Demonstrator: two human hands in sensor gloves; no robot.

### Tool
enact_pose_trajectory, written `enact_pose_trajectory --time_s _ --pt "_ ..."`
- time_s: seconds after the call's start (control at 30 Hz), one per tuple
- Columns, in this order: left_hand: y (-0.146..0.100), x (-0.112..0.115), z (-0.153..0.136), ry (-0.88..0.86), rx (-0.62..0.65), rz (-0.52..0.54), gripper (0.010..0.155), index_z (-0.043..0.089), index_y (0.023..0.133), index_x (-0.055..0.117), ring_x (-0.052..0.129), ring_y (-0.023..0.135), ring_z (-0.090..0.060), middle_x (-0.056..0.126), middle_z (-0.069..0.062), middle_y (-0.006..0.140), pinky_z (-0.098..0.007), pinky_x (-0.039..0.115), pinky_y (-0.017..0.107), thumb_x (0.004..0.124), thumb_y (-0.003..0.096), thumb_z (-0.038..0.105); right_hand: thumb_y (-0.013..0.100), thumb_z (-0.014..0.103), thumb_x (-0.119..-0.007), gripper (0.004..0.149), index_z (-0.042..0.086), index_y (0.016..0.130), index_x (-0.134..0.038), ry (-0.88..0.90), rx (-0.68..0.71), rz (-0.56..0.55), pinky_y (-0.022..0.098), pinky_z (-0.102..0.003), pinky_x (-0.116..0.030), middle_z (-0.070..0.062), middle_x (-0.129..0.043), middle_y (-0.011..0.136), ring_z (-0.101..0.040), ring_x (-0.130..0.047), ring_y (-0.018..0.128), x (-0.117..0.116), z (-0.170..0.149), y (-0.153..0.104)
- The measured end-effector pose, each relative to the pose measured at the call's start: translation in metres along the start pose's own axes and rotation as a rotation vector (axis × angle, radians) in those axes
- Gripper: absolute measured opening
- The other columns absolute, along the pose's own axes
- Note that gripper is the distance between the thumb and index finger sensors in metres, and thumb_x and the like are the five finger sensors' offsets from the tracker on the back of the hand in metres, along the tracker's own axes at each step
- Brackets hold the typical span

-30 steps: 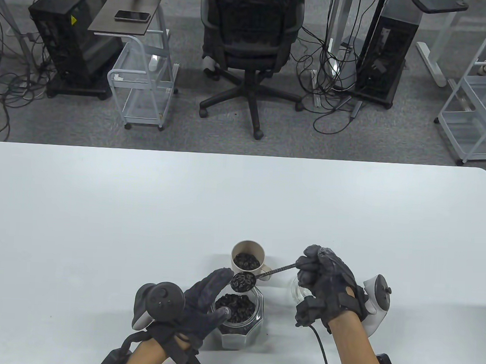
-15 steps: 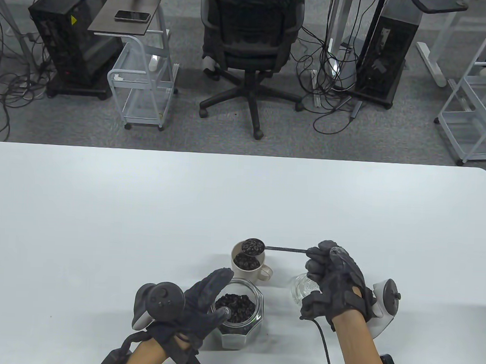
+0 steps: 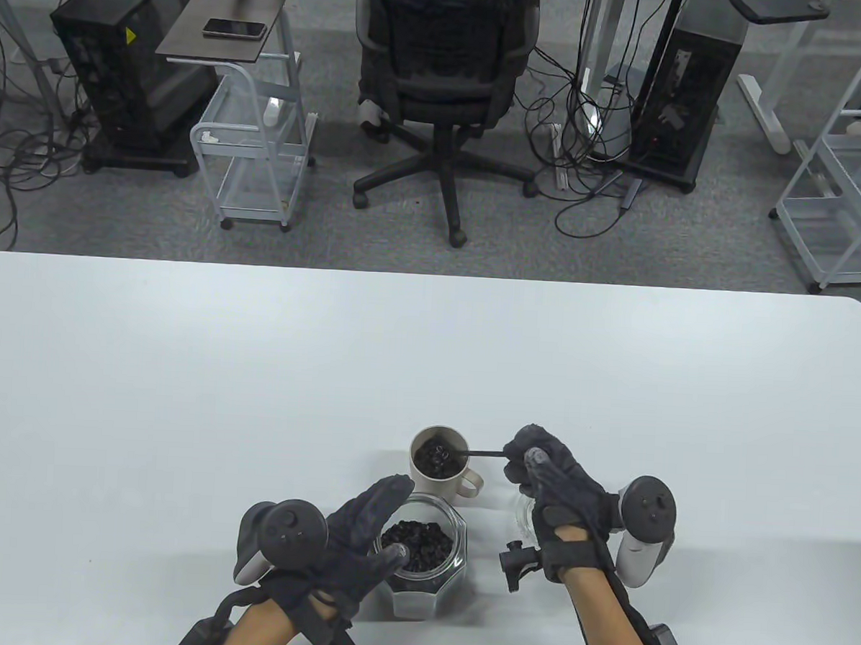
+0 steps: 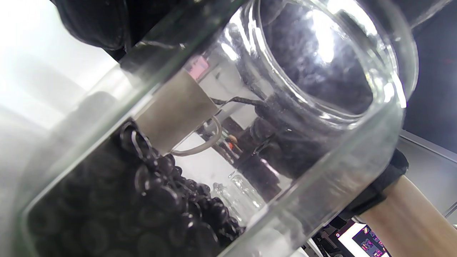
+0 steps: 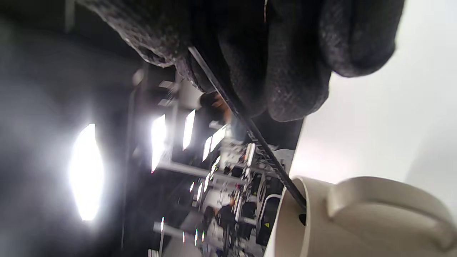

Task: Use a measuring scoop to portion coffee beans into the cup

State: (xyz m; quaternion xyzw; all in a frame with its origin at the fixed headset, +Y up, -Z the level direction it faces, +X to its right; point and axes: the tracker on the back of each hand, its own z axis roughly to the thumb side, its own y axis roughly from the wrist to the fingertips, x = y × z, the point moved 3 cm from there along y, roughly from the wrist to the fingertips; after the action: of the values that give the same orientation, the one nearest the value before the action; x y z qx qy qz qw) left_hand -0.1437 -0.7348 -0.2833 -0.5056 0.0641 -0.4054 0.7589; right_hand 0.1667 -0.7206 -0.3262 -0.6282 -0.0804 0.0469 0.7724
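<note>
Table view | right hand (image 3: 562,488) fingers pinch scoop (image 3: 467,453) over cup (image 3: 434,465)

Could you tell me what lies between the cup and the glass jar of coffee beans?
Nothing: in the table view, only a narrow strip of bare white table separates the cup from the glass jar nearer the person.

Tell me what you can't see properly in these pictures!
- Scoop bowl: table view, sunk in the cup; whether emptied, unclear.
- Clear glass thing: table view, mostly hidden behind the right hand.
- Cup's inside: right wrist view, hidden by its own wall.
- Jar: left wrist view, too close, edges cut off.
</note>
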Motion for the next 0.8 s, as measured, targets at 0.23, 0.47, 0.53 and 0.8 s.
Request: enact_pose_trajectory --time_s 0.23,0.47,0.53,0.8 --pt "0.000 0.000 0.000 -0.001 -0.001 0.000 0.088 0.027 0.113 0.036 0.070 0.099 -0.052 0.049 -0.017 0.117 -0.068 0.059 0.066 0.058 0.0428 0.076 0.051 0.032 -0.077 0.043 0.019 0.093 -0.079 -0.377 0.347 0.178 0.049 -0.061 -0.072 -0.021 -0.084 0.088 -0.053 -0.091 0.070 -0.032 0.042 -0.009" --pt "0.000 0.000 0.000 0.000 -0.001 -0.001 0.088 0.027 0.113 0.036 0.070 0.099 -0.052 0.049 -0.018 0.117 -0.068 0.059 0.066 0.058 0.0428 0.076 0.051 0.031 -0.078 0.043 0.018 0.092 -0.080 -0.380 0.370 0.196 0.048 -0.061 -0.071 -0.023 -0.085 0.087 -0.053 -0.091 0.068 -0.038 0.046 -0.013" --pt "0.000 0.000 0.000 -0.001 -0.001 -0.001 0.088 0.027 0.113 0.036 0.070 0.099 -0.052 0.049 -0.018 0.117 -0.068 0.059 0.066 0.058 0.0427 0.076 0.051 0.031 -0.078 0.043 0.018 0.092 -0.080 -0.371 0.368 0.190 0.048 -0.061 -0.072 -0.023 -0.085 0.087 -0.053 -0.091 0.068 -0.037 0.045 -0.012" --pt "0.000 0.000 0.000 -0.001 -0.001 -0.001 0.088 0.027 0.113 0.036 0.070 0.099 -0.052 0.049 -0.018 0.117 -0.068 0.059 0.066 0.057 0.0428 0.076 0.051 0.031 -0.078 0.043 0.017 0.091 -0.080 -0.322 0.367 0.152 0.048 -0.061 -0.072 -0.023 -0.085 0.086 -0.053 -0.091 0.067 -0.029 0.050 -0.011"
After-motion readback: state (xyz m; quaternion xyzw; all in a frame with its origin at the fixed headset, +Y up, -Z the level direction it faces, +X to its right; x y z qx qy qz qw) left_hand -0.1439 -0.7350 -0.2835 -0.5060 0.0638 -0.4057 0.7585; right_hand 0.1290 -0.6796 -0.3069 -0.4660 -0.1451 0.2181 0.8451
